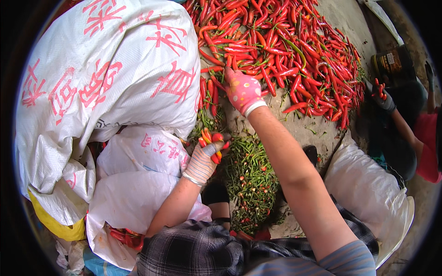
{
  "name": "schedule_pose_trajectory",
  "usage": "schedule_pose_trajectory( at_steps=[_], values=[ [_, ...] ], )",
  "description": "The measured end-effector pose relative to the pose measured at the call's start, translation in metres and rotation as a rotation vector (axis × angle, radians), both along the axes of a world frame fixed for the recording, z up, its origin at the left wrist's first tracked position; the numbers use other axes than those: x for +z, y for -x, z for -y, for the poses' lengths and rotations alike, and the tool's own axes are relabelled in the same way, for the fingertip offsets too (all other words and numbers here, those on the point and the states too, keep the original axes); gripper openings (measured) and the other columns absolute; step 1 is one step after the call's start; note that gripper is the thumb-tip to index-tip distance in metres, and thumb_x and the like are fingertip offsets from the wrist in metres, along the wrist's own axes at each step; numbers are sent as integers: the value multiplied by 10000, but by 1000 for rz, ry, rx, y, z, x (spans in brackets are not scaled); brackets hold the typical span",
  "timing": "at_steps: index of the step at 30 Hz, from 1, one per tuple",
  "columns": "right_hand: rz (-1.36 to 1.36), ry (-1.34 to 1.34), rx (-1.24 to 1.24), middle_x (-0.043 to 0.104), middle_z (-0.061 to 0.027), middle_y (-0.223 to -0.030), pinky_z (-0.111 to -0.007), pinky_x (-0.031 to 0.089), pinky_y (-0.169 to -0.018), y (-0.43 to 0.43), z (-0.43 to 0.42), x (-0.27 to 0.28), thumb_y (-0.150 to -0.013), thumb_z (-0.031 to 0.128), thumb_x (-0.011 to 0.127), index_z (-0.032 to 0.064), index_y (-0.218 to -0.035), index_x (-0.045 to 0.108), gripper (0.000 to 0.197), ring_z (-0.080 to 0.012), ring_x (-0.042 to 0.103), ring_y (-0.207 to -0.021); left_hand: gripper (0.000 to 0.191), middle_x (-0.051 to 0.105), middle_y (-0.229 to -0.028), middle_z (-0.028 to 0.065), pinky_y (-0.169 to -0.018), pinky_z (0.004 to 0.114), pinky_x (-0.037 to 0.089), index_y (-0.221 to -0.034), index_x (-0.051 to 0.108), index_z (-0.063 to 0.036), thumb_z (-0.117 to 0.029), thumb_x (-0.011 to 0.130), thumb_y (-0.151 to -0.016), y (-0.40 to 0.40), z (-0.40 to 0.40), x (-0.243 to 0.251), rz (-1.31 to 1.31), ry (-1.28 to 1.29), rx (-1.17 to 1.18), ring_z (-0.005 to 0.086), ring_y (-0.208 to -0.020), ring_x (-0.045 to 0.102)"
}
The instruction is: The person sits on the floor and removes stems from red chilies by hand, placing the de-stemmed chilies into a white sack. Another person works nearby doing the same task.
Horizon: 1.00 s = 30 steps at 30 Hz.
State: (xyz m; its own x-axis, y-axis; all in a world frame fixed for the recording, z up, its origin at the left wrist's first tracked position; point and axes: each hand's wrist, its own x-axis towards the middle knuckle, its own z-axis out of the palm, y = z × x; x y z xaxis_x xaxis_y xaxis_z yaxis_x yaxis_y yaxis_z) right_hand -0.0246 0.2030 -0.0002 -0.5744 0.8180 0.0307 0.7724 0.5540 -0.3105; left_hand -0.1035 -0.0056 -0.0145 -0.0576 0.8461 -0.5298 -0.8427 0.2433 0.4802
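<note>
My left hand (207, 155), in a striped glove with grey fingertips, is closed round several red and orange chili peppers (207, 136), their cut ends up. Further forward, my right hand (241, 88), in a pink dotted glove, reaches to the near left edge of a large heap of red chili peppers (276, 51). Its fingertips meet the peppers there; whether it grips one cannot be told. Below and between my arms lies a pile of green pepper stems (253, 183) with some red bits.
Large white woven sacks with red writing (138, 69) stand at the left; a smaller white sack (127, 196) lies below, red peppers at its mouth. Another white sack (366, 196) is at the right. Beyond it sits a co-worker (407, 134) with gloved hands, near a black bucket (393, 63).
</note>
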Motion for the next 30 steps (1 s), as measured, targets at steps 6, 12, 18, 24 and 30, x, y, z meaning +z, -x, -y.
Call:
schedule_pose_trajectory(
  at_steps=[6, 12, 18, 24, 30],
  values=[
    [-139, 246, -79, 609, -190, -979, -437, 492, -754, -28, 33, -7, -802, 133, 615, 66, -1138, 548, 350, -381, 602, -897, 347, 586, -1020, 57, -886, 330, 484, -1032, 527, -59, -36, 683, -723, 0, -1, 6, -77, -2, -20, 183, -946, 578],
    [-934, 954, -467, 642, -49, -871, -277, 489, -707, -86, 135, 21, -857, 115, 625, -19, -1074, 594, 257, -128, 596, -768, 250, 575, -868, -23, -733, 230, 463, -956, 582, -65, -51, 707, -740, -9, 4, 10, -403, -101, -324, 79, -773, 533],
    [-1040, 1000, -575, 644, -41, -803, -236, 453, -592, -92, 169, 25, -854, 66, 627, -1, -925, 612, 99, -100, 569, -664, 369, 589, -876, 0, -723, 256, 478, -962, 555, -61, -4, 774, -671, -15, 7, 14, -555, 39, -562, 98, -795, 546],
    [-1129, 1183, -621, 615, -28, -721, -231, 411, -509, -101, 161, 8, -855, 85, 622, 34, -826, 595, 65, -91, 509, -581, 331, 555, -867, 13, -725, 267, 472, -961, 529, -58, 7, 723, -701, -13, 9, 5, -731, -133, -460, 107, -790, 529],
    [-1345, 1537, -845, 636, -83, -833, -216, 391, -441, -117, 178, -7, -916, 151, 575, 30, -951, 569, 126, -104, 480, -557, 344, 574, -945, 19, -819, 265, 462, -992, 537, -59, 12, 729, -716, -17, 13, 2, -755, -189, -559, 109, -865, 532]
  ],
)
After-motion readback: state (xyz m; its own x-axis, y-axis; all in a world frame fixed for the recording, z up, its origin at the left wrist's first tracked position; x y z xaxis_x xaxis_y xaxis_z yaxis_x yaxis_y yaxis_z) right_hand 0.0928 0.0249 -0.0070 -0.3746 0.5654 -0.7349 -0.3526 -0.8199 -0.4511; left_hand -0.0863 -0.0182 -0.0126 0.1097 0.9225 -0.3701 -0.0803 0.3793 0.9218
